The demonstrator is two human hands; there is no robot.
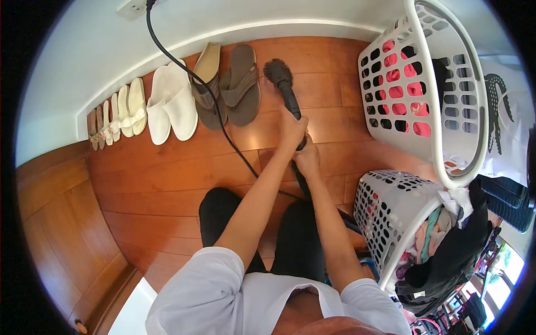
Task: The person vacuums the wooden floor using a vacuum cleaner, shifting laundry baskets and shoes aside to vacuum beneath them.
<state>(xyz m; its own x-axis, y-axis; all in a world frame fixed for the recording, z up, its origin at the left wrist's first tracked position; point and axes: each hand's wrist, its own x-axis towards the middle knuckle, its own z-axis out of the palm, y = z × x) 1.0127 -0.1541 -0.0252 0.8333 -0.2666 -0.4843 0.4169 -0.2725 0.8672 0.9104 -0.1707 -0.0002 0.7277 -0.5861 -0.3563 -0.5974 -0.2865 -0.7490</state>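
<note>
A black vacuum cleaner hose with a bristled brush head points away from me, its bristles close to the wooden floor by the wall; I cannot tell whether they touch. My left hand is wrapped round the dark handle below the brush. Just behind it, my right hand grips the same tube lower down. The black hose runs back from there between my knees. Nearest to the brush on the left is a pair of brown sandals.
White slippers and several smaller shoes line the wall. A black cord hangs from a wall outlet across the floor. Two white laundry baskets with clothes stand on the right. A wooden door is at left.
</note>
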